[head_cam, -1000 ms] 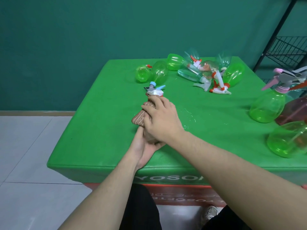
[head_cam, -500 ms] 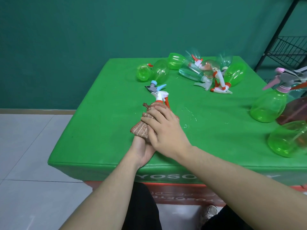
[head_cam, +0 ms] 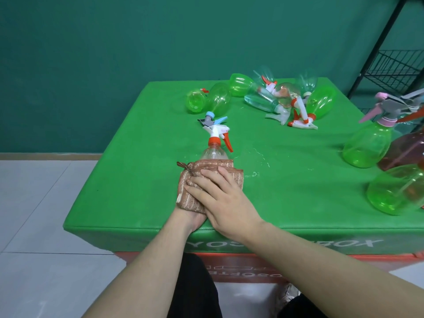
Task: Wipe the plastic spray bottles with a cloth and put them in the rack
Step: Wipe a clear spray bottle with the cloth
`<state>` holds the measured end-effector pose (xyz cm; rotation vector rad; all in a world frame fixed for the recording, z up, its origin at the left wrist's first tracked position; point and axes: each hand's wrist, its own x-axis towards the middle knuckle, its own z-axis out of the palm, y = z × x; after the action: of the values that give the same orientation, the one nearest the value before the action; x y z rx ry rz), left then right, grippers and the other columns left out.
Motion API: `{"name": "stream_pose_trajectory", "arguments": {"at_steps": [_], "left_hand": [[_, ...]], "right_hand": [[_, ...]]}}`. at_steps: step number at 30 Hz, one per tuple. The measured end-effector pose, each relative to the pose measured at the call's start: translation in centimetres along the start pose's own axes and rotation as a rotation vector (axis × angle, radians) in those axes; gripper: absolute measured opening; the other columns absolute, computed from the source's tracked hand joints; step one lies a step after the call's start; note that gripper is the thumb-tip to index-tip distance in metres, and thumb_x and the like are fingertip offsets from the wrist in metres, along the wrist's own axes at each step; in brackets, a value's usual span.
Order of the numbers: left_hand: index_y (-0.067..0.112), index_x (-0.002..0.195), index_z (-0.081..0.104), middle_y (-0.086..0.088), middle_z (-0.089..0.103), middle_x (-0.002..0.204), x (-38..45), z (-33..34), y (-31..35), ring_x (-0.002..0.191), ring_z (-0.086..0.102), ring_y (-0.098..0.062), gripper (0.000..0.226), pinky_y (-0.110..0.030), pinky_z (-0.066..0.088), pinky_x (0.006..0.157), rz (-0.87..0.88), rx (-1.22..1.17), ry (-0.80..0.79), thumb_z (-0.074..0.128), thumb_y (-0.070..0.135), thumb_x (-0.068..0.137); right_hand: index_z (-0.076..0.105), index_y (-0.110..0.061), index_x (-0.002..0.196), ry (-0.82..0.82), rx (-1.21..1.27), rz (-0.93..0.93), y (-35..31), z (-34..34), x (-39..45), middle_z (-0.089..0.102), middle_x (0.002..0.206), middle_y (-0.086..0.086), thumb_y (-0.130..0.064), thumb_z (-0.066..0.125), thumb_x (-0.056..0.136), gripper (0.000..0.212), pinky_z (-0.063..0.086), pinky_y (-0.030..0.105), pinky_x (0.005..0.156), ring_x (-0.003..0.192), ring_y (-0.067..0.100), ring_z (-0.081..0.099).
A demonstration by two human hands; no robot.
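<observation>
At about 7 o'clock from the middle of the green padded surface (head_cam: pixel 128 191), near its front edge, lies the clear plastic spray bottle with an orange collar and white-and-orange trigger head (head_cam: pixel 215 152), its nozzle pointing toward 12 o'clock. Its body is wrapped in a brown striped cloth with a small hanging loop (head_cam: pixel 190 180). The left hand (head_cam: pixel 191 220) reaches under the bundle from 6 o'clock; mostly hidden, so how its fingers lie cannot be told. The right hand (head_cam: pixel 220 198) rests on top, fingers curved over the cloth and pressing it against the bottle.

Just beyond the nozzle, at 12 o'clock from it and almost touching, a green bottle with a blue-and-grey spray head (head_cam: pixel 218 102) lies on its side, with a second green bottle lying beside it (head_cam: pixel 195 103) at its 9 o'clock. Toward 1 o'clock on the surface is a tangled heap of green and clear bottles with orange-and-white triggers (head_cam: pixel 291 99). At 3 o'clock, by the right edge, stands an upright green bottle with a pink-and-grey sprayer (head_cam: pixel 369 145), with a reddish bottle (head_cam: pixel 403 152) and another green one (head_cam: pixel 394 191) crowded near it. A black wire rack (head_cam: pixel 390 65) stands at 2 o'clock, off the surface.
</observation>
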<state>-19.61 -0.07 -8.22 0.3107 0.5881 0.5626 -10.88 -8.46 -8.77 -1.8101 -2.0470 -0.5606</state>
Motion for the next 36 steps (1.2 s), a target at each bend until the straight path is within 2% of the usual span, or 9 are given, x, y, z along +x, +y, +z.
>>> {"name": "stream_pose_trajectory", "arguments": {"at_steps": [2,5,9,13,19,22,25,31,36], "left_hand": [[0.008,0.108,0.060,-0.007,0.077,0.086,-0.2,0.4,-0.1,0.077,0.074,-0.015,0.035,-0.033,0.056,0.081,0.020,0.011,-0.002,0.029,0.024,0.111],[0.012,0.118,0.057,-0.004,0.063,0.119,-0.1,0.8,-0.8,0.107,0.061,-0.015,0.036,-0.034,0.040,0.106,0.110,-0.008,0.001,0.023,0.012,0.109],[0.013,0.122,0.059,-0.006,0.073,0.116,-0.4,1.2,-0.5,0.102,0.072,-0.017,0.030,-0.032,0.059,0.084,0.112,0.036,-0.102,0.033,0.014,0.106],[0.020,0.139,0.055,-0.011,0.064,0.137,0.3,1.4,0.4,0.132,0.057,-0.026,0.043,-0.050,0.044,0.111,0.024,0.224,-0.169,0.045,0.031,0.099],[0.012,0.137,0.056,-0.015,0.070,0.127,1.1,0.4,0.2,0.112,0.070,-0.026,0.046,-0.050,0.053,0.092,0.011,0.272,-0.131,0.022,0.030,0.111],[0.012,0.132,0.059,-0.014,0.071,0.125,1.0,0.6,0.1,0.110,0.070,-0.027,0.045,-0.051,0.053,0.092,0.026,0.256,-0.116,0.024,0.028,0.110],[0.012,0.132,0.060,-0.016,0.068,0.130,0.9,0.8,0.2,0.112,0.069,-0.027,0.043,-0.049,0.055,0.091,0.005,0.181,-0.136,0.028,0.022,0.105],[0.011,0.130,0.060,-0.013,0.068,0.129,0.4,1.0,0.1,0.113,0.070,-0.022,0.034,-0.036,0.059,0.093,0.026,0.143,-0.145,0.042,0.024,0.105],[0.007,0.108,0.063,-0.012,0.078,0.088,0.2,0.4,-0.1,0.075,0.077,-0.019,0.033,-0.030,0.062,0.059,0.004,0.162,-0.014,0.038,0.029,0.109]], "right_hand": [[0.059,-0.019,0.139,-0.020,0.018,0.010,0.2,-0.3,0.6,0.057,0.143,0.004,-0.027,0.044,0.096,0.047,0.018,0.049,0.124,0.139,0.028,0.042],[0.062,-0.021,0.137,-0.010,0.054,0.068,0.5,-0.7,2.1,0.060,0.139,0.003,-0.030,0.046,0.097,0.044,0.022,0.049,0.123,0.135,0.029,0.046],[0.067,-0.019,0.128,-0.021,0.075,0.146,1.2,-1.5,4.6,0.066,0.128,0.003,-0.032,0.050,0.092,0.042,0.031,0.049,0.117,0.127,0.029,0.050],[0.073,-0.017,0.118,-0.067,0.152,0.339,2.3,-1.8,6.7,0.068,0.126,0.004,-0.039,0.039,0.086,0.052,0.038,0.047,0.112,0.125,0.029,0.053],[0.060,-0.028,0.137,-0.149,0.202,0.582,3.7,-2.0,7.0,0.040,0.157,-0.001,-0.041,0.043,0.093,0.049,0.026,0.044,0.116,0.141,0.023,0.031],[0.064,-0.028,0.132,-0.077,0.171,0.610,3.0,-1.7,6.6,0.049,0.150,-0.003,-0.042,0.039,0.092,0.049,0.033,0.045,0.110,0.136,0.022,0.039],[0.071,-0.024,0.122,-0.016,0.229,0.561,2.2,-1.3,6.0,0.061,0.136,-0.001,-0.039,0.038,0.089,0.049,0.040,0.044,0.109,0.131,0.023,0.046],[0.071,-0.017,0.123,-0.005,0.198,0.352,1.3,-1.0,4.1,0.062,0.133,0.004,-0.031,0.043,0.094,0.042,0.032,0.053,0.115,0.133,0.031,0.044],[0.061,-0.020,0.138,0.014,0.135,0.199,0.1,-0.7,0.8,0.056,0.144,0.003,-0.027,0.043,0.097,0.045,0.017,0.052,0.125,0.141,0.030,0.038]]}}
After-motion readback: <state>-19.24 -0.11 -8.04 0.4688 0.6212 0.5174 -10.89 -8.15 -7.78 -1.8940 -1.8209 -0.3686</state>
